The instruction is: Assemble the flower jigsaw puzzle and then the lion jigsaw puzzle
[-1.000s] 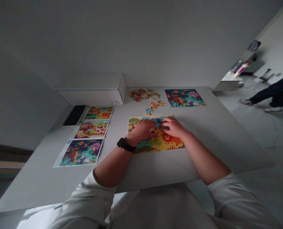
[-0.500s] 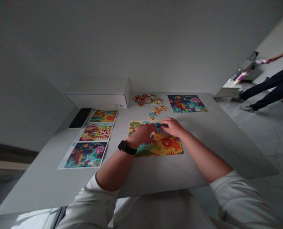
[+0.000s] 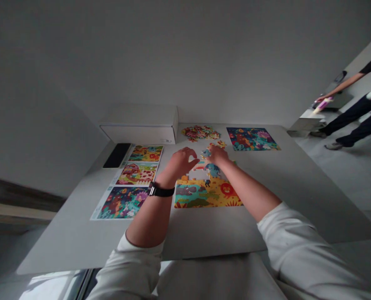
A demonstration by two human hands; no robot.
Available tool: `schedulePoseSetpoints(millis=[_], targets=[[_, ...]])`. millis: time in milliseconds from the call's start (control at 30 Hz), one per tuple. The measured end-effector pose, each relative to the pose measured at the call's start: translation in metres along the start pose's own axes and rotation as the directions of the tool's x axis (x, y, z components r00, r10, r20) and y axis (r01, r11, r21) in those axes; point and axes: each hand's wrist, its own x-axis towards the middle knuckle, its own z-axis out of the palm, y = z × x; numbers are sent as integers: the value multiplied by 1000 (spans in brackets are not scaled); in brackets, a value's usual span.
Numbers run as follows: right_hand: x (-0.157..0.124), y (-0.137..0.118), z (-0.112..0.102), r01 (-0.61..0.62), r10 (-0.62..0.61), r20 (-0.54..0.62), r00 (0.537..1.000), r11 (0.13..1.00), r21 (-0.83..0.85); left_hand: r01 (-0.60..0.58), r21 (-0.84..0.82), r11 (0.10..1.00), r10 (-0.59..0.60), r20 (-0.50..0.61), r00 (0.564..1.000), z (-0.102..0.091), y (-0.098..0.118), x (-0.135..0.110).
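A colourful animal jigsaw (image 3: 208,193) lies partly put together on the white table (image 3: 210,229) in front of me, with a gap in its upper middle. My left hand (image 3: 180,161), a black watch on its wrist, hovers above the jigsaw's upper left corner. Its fingers are loosely curled and apart, and nothing is in them. My right hand (image 3: 217,154) reaches past the jigsaw's far edge to a few loose pieces (image 3: 219,144). Its fingertips close on a bluish puzzle piece (image 3: 205,153).
A pile of loose pieces (image 3: 199,132) and a finished dark jigsaw (image 3: 250,138) lie at the far side. Three picture sheets (image 3: 137,173), a black phone (image 3: 116,155) and a white box (image 3: 141,127) are on the left. Another person (image 3: 357,112) stands far right.
Both hands have lifted off the jigsaw and moved toward the far side. The right hand now reaches the loose pieces. My view has shifted, and the person at the right has come further in.
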Motion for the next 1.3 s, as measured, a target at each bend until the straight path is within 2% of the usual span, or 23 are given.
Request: schedulePoseSetpoints(millis=[100,200,333,433,500,567,700,800,933,1000,1067,1133,1200,1300], targets=[[6,-1,0,-15,14,7,1000,997,71,58,-22,998,-60,-73,996,-9,-6,-1],[14,4,-2,66,-51,-54,997,942,330,92,-63,994,-100,-138,985,-12,-9,-2],[15,11,-8,123,-105,-64,992,798,590,106,-107,989,-124,-180,976,-10,-10,-1],[2,20,-20,76,-103,-17,994,599,797,127,-157,979,-156,-190,969,-2,-5,2],[-15,28,-31,32,-108,23,994,477,878,134,-221,966,-174,-177,969,7,3,5],[-35,36,-44,-2,-123,57,991,405,914,141,-310,940,-188,-128,974,18,14,7],[-73,49,-63,-74,-159,132,979,326,943,170,-475,864,-180,24,983,42,37,11],[-90,57,-62,-104,-161,157,974,295,950,162,-532,831,-147,72,987,58,49,11],[-98,68,-46,-82,-108,117,987,288,954,214,-602,769,-170,130,977,73,55,9],[-100,71,-38,7,-60,15,998,350,937,272,-673,688,-219,165,962,78,56,8],[-103,72,-35,139,-42,-134,990,455,879,328,-742,585,-283,193,939,81,57,7],[-107,72,-36,288,-110,-275,955,571,769,369,-790,489,-344,214,914,83,58,6],[-111,71,-41,448,-264,-370,891,653,611,386,-821,421,-382,225,896,84,58,5],[-117,69,-47,615,-479,-393,785,684,393,389,-844,369,-415,225,881,85,58,4]])
